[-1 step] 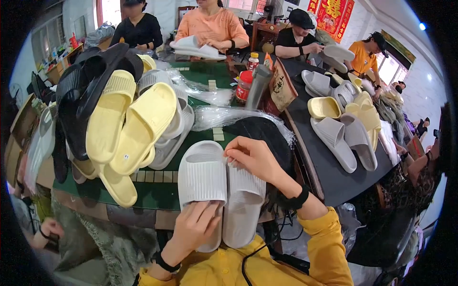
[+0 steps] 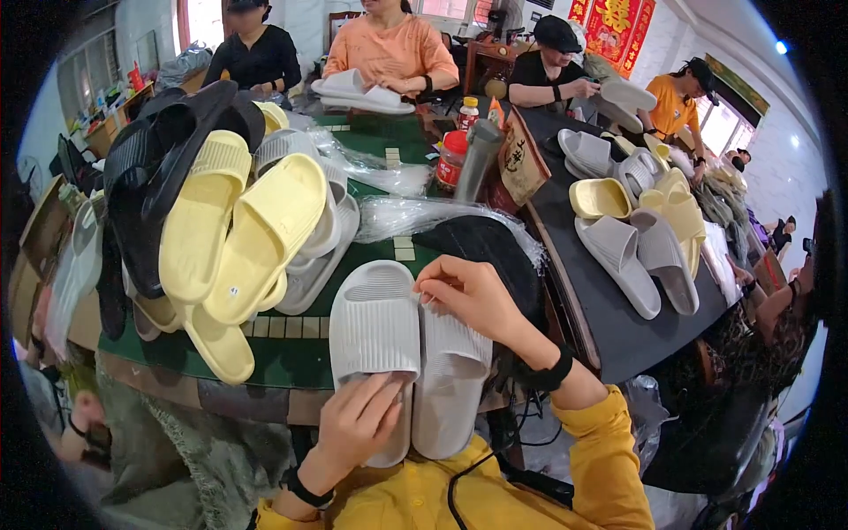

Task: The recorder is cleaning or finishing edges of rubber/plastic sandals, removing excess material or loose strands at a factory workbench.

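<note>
A pair of light grey ribbed slippers stands side by side, toes away from me, at the table's near edge. My left hand (image 2: pixel 358 420) has its fingers curled at the strap opening of the left slipper (image 2: pixel 375 331), the fingertips partly hidden under the strap's edge. Thumb and forefinger of my right hand (image 2: pixel 468 296) are pinched together between the toe ends, above the inner side of the right slipper (image 2: pixel 449 397). Whatever small thing the pinch holds cannot be made out. Both slippers touch along their inner sides.
Yellow slippers (image 2: pixel 208 221) and black slippers (image 2: pixel 132 168) are heaped on the green table (image 2: pixel 291 353) at left. Beyond lie clear plastic bags (image 2: pixel 415 216), a red-lidded jar (image 2: pixel 451 159) and a grey tumbler (image 2: pixel 478 159). More slippers cover the dark right-hand table (image 2: pixel 618 340). Co-workers sit around.
My left hand's fingers have shifted slightly at the strap opening. The right hand keeps its place. Across the table, the co-worker in orange has shifted a grey pair slightly.
</note>
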A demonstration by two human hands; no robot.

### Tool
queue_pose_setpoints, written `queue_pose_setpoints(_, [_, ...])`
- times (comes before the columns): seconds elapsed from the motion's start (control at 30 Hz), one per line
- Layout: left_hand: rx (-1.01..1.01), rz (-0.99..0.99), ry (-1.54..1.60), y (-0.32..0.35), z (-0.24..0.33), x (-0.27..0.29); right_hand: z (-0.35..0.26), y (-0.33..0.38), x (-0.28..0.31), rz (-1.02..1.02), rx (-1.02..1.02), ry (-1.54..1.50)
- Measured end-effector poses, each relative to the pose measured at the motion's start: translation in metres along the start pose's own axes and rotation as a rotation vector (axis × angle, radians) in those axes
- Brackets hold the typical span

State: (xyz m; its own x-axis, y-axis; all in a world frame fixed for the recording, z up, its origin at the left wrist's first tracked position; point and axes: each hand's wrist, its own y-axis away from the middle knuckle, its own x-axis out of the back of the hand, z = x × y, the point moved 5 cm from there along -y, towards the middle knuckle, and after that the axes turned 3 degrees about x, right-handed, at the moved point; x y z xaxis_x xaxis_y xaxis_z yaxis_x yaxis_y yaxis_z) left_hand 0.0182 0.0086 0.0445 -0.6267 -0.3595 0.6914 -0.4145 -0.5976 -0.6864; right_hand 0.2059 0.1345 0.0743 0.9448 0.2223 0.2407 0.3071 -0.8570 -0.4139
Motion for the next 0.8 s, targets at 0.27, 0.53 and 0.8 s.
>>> queue_pose_setpoints(0.27, [0.135,0.089,0.219,-0.044,-0.016,0.021,0.003,0.032,-0.014,0.083,0.003,0.152])
queue_pose_setpoints(0.53, [0.249,-0.318,0.427,-0.083,-0.048,-0.028,0.017,0.052,-0.022,0.232,-0.004,0.055])
queue_pose_setpoints(0.8, [0.298,-0.270,0.475,-0.091,-0.048,-0.050,0.029,0.055,-0.023,0.356,-0.023,-0.162])
